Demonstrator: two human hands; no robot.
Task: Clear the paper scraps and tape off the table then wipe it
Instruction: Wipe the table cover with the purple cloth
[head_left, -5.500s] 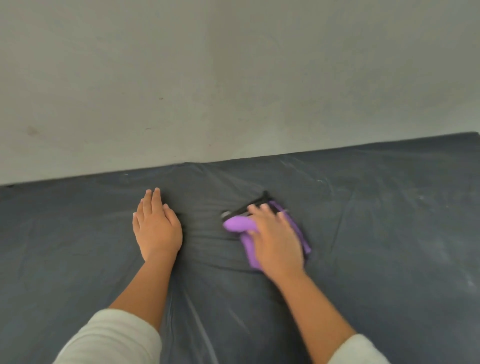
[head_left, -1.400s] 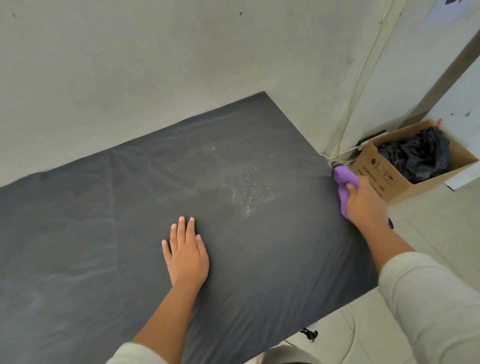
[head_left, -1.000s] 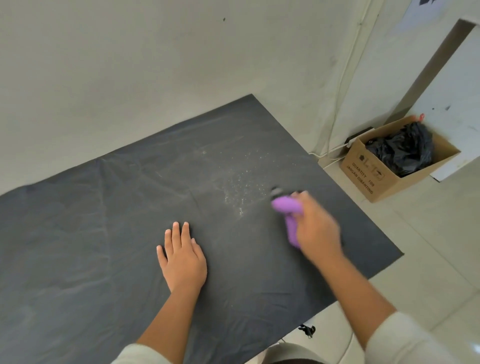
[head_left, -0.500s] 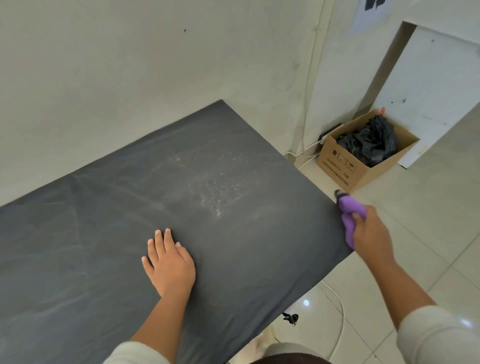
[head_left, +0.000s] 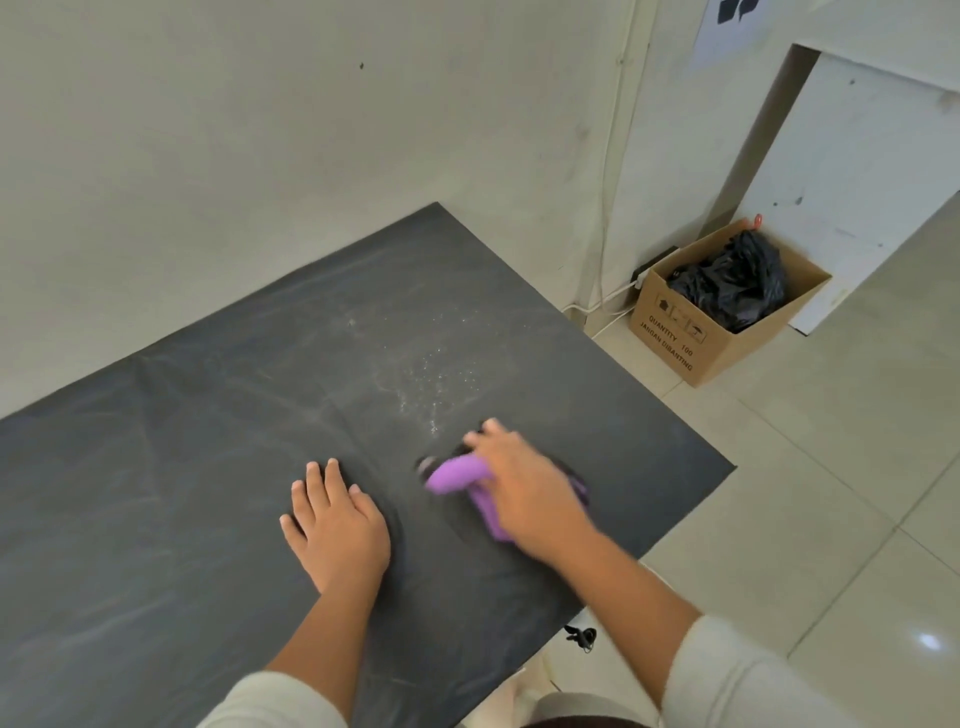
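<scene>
- Your left hand (head_left: 337, 525) lies flat on the table (head_left: 156, 467), fingers straight; it blocks the centre of the near half.
- Your right hand (head_left: 524, 493) grips the cloth (head_left: 457, 475) just beside it; only a narrow gap lies between them.
- White specks (head_left: 431, 374) lie beyond the cloth; the surface there is otherwise open to a pass.
- The wall (head_left: 260, 156) bounds the far edge.
- A box (head_left: 722, 306) stands on the floor, well apart from the table's right end.

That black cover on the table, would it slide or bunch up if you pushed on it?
The black cover looks thin and floppy: creases fan out around the left hand pressing it flat. It probably bunches under the purple cloth unless pinned.
</scene>
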